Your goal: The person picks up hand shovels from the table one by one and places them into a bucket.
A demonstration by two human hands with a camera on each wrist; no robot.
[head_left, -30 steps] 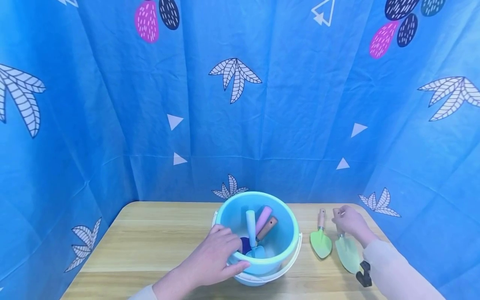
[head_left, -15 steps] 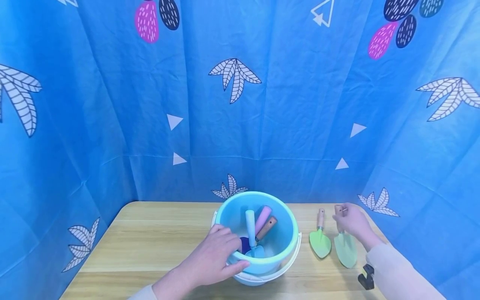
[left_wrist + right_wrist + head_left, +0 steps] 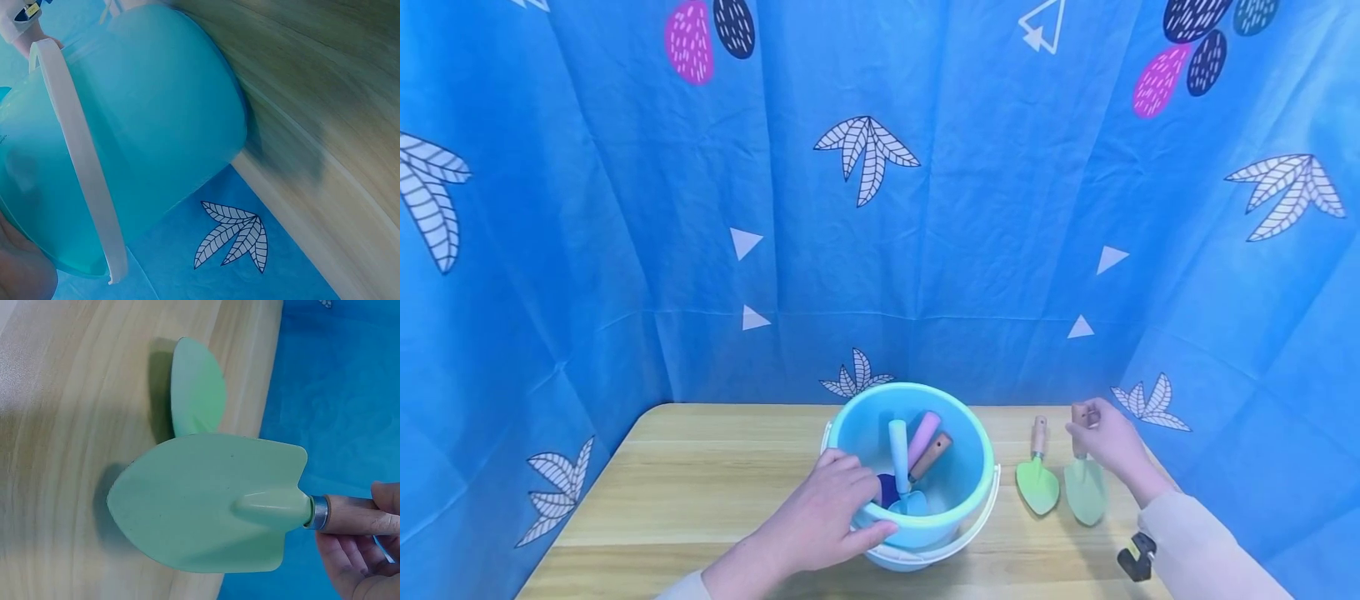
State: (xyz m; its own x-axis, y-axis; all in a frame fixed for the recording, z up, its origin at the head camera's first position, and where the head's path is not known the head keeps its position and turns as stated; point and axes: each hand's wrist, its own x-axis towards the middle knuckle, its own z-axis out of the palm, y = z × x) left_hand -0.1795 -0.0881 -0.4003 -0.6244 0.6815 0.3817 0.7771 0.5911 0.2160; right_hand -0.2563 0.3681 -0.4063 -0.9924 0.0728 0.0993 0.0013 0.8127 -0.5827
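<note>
My left hand [image 3: 824, 517] grips the near-left rim of a light blue bucket [image 3: 925, 531], fingers over the edge and thumb outside. Inside the bucket, a blue-handled shovel [image 3: 900, 454], a pink handle [image 3: 924, 437] and a brown wooden handle [image 3: 931, 456] lean together, with a dark blue piece partly hidden at their base. My right hand [image 3: 1112, 439] pinches the wooden handle of a pale green trowel [image 3: 206, 506]; in the right wrist view its blade hangs over the table edge area, above its shadow. Just left of it lies a smaller bright green trowel [image 3: 1037, 483] with a wooden handle.
The bucket's white carry handle [image 3: 976, 525] hangs down on its near-right side. Everything stands on a wood-grain table [image 3: 700, 467]. A blue patterned cloth [image 3: 880, 250] encloses the table's back and sides.
My right hand has shifted slightly up with the pale green trowel, whose blade has swung left and nearer upright in the head view. My left hand has stayed on the bucket rim.
</note>
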